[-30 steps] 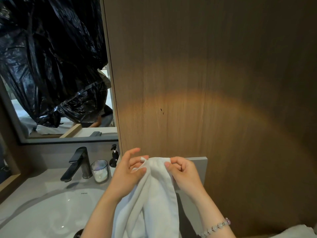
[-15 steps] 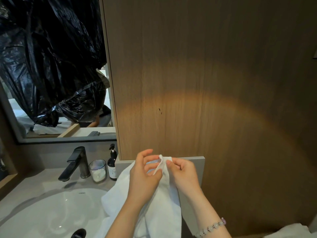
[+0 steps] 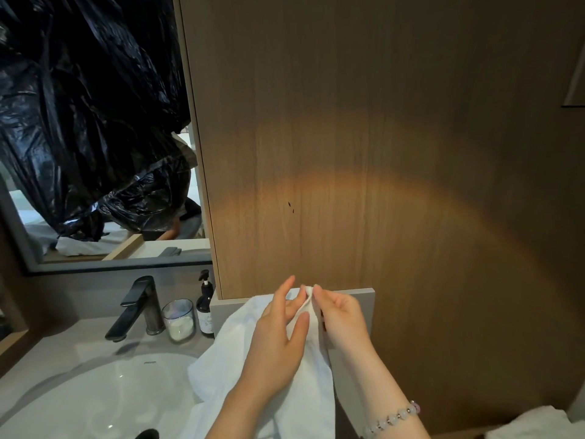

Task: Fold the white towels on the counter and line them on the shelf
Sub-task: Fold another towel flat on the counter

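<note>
A white towel (image 3: 228, 353) hangs from both my hands in front of the wooden panel, above the counter's right end. My right hand (image 3: 342, 318), with a bead bracelet on its wrist, pinches the towel's top corner. My left hand (image 3: 278, 337) lies against the towel just left of that corner, thumb and fingers pressing the cloth. The towel's lower part drapes down over the sink's edge and out of the frame. Part of another white towel (image 3: 538, 426) shows at the bottom right corner.
A white sink basin (image 3: 79, 403) sits at lower left with a black faucet (image 3: 139, 308) behind it. A glass candle (image 3: 179, 321) and a dark pump bottle (image 3: 205, 308) stand beside the faucet. A mirror draped with black plastic (image 3: 79, 122) hangs above. The wooden panel (image 3: 380, 153) fills the right.
My hands have drawn closer together at the towel's top corner. The towel's left side has spread out to the left over the sink's edge.
</note>
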Demonstrator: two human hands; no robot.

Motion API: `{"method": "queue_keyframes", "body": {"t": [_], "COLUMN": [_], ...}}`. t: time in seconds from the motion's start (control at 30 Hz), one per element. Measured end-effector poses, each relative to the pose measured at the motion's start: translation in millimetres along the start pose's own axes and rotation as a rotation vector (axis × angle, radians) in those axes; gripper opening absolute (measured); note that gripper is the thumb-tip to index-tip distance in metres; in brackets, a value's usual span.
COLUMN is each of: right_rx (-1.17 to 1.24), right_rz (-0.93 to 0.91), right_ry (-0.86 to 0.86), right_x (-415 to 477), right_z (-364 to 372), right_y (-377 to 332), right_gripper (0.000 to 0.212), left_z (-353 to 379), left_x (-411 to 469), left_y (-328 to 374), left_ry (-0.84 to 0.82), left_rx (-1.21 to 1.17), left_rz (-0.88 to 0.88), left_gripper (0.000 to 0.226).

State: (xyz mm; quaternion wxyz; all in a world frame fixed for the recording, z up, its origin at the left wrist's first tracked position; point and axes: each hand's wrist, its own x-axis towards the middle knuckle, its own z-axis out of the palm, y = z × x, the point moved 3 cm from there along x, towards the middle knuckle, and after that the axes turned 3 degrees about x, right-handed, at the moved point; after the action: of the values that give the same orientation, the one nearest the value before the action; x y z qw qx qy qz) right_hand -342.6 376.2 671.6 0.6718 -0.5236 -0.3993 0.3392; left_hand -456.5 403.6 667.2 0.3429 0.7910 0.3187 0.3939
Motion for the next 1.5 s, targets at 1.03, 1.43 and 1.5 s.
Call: {"method": "queue_keyframes", "body": {"t": [1.03,1.43,1.5], "right_rx": [-0.124,-0.609,-0.645], "right_rz": [-0.183,-0.307,-0.298], "right_ry": [-0.148,0.037,0.065], "right_x": [1,5,6], "right_z": [-12,-22,-22], "right_y": [-18,-48,-53], "right_gripper": [0.042,0.02,0.019], "left_z": [-20,-11,-12], "left_x": [38,38,40], "left_y": [3,16,18], "left_ry": [0.025,0.152,0.162], "left_rx": [0.127,0.204,0.205], "left_rz": [0.126,0.216,0.23], "left_gripper": [0.026,0.031,0.03]}}
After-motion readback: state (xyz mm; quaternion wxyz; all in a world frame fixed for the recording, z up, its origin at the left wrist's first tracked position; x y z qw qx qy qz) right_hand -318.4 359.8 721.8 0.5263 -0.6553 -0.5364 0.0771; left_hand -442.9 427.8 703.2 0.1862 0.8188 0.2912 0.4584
